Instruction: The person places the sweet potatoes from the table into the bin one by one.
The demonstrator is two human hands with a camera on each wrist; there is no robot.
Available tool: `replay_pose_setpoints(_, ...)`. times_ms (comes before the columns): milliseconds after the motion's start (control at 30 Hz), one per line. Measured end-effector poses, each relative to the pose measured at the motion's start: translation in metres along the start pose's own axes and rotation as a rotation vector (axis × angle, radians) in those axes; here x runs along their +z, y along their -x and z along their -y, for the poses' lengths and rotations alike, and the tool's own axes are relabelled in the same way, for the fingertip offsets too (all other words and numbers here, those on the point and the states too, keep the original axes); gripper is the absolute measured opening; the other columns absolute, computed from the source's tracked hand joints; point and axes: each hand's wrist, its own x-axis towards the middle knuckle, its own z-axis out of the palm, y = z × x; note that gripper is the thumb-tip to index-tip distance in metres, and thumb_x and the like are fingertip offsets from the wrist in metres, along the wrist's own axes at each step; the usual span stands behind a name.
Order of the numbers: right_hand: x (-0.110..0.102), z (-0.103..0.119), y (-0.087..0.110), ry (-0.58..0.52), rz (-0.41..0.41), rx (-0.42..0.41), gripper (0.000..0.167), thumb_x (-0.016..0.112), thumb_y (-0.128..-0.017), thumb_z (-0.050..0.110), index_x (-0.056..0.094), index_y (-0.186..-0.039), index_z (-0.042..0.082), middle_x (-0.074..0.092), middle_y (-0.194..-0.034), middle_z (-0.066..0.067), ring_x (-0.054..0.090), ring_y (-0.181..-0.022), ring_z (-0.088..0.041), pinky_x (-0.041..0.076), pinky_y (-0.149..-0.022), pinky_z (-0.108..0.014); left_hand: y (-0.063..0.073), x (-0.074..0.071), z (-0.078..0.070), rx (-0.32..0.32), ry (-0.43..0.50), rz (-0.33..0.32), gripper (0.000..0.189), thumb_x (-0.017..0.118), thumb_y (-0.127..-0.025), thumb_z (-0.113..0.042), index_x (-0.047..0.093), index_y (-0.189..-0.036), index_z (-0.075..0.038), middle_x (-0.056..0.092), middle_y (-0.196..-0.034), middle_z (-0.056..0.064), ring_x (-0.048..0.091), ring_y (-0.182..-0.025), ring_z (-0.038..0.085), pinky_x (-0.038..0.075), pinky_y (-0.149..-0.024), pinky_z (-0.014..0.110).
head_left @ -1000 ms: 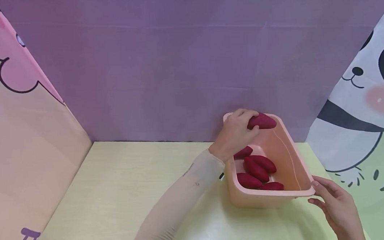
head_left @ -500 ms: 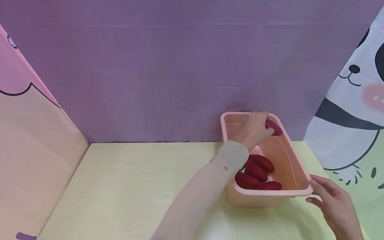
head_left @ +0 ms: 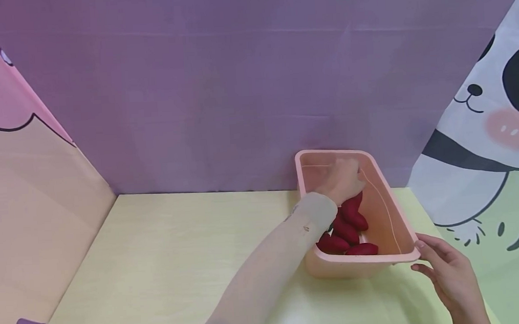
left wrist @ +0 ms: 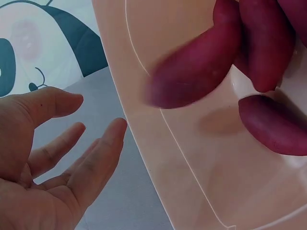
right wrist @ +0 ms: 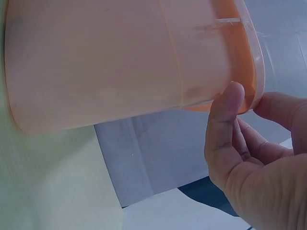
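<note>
A pink plastic bin stands at the table's back right, with several dark red sweet potatoes inside. My left hand is over the bin's far part, slightly blurred. In the left wrist view its fingers are spread and hold nothing. Apart from them, a motion-blurred sweet potato tilts against the others. At the near right corner, my right hand pinches the bin's rim between thumb and fingers, as the right wrist view shows by the rim. My left forearm hides part of the bin.
The pale wooden table extends to the left of the bin. A purple backdrop rises close behind the bin. Printed side panels, a panda panel on the right and a pink-beige panel on the left, flank the table.
My left hand carried a sweet potato rightward over the bin and let it go; it now lies lower, among the others. My right hand keeps its hold on the rim.
</note>
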Motion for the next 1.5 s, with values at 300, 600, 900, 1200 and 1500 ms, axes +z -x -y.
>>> replay_pose_setpoints(300, -0.001, -0.003, -0.005, -0.004, 0.013, -0.002, 0.02, 0.062, -0.099, 0.004, 0.073, -0.114, 0.011, 0.071, -0.103, 0.004, 0.068, -0.078, -0.015, 0.058, -0.065, -0.029, 0.001, -0.005, 0.001, 0.026, -0.072, -0.031, 0.013, 0.072, -0.091, -0.021, 0.061, -0.086, -0.017, 0.056, -0.075, -0.004, 0.053, -0.063, 0.009, 0.042, -0.05, 0.021)
replay_pose_setpoints(600, -0.001, -0.004, -0.009, -0.009, 0.029, -0.024, 0.021, 0.061, -0.099, 0.002, 0.073, -0.114, 0.009, 0.072, -0.102, 0.003, 0.068, -0.08, -0.013, 0.058, -0.064, -0.028, 0.013, -0.021, 0.003, 0.054, 0.016, -0.011, 0.011, 0.069, -0.093, -0.02, 0.065, -0.103, -0.018, 0.061, -0.088, -0.007, 0.055, -0.072, 0.007, 0.044, -0.058, 0.017)
replay_pose_setpoints(900, 0.003, 0.005, -0.007, 0.207, -0.089, -0.065, 0.014, 0.068, -0.096, 0.005, 0.074, -0.108, 0.006, 0.068, -0.086, 0.005, 0.058, -0.063, -0.011, 0.051, -0.057, -0.02, 0.04, -0.042, 0.029, 0.082, 0.148, 0.007, 0.002, 0.062, -0.096, -0.018, 0.062, -0.097, -0.016, 0.06, -0.077, -0.005, 0.057, -0.069, 0.008, 0.048, -0.066, 0.02)
replay_pose_setpoints(1200, 0.022, 0.028, 0.009, 0.648, -0.229, -0.051, 0.03, 0.069, -0.096, 0.026, 0.069, -0.119, 0.007, 0.068, -0.084, 0.013, 0.061, -0.068, -0.01, 0.045, -0.062, -0.02, 0.094, -0.068, 0.072, 0.138, 0.101, -0.067, 0.025, 0.067, -0.096, -0.023, 0.067, -0.117, -0.011, 0.067, -0.106, -0.001, 0.06, -0.093, 0.014, 0.051, -0.079, 0.026)
replay_pose_setpoints(1500, 0.061, 0.036, 0.031, 0.685, -0.109, -0.208, 0.024, 0.068, -0.096, 0.008, 0.067, -0.118, -0.001, 0.068, -0.093, 0.007, 0.062, -0.076, -0.006, 0.053, -0.067, -0.014, 0.192, -0.072, 0.114, 0.086, 0.096, -0.156, 0.028, 0.07, -0.095, -0.025, 0.067, -0.121, -0.016, 0.064, -0.117, -0.004, 0.065, -0.094, 0.013, 0.055, -0.078, 0.027)
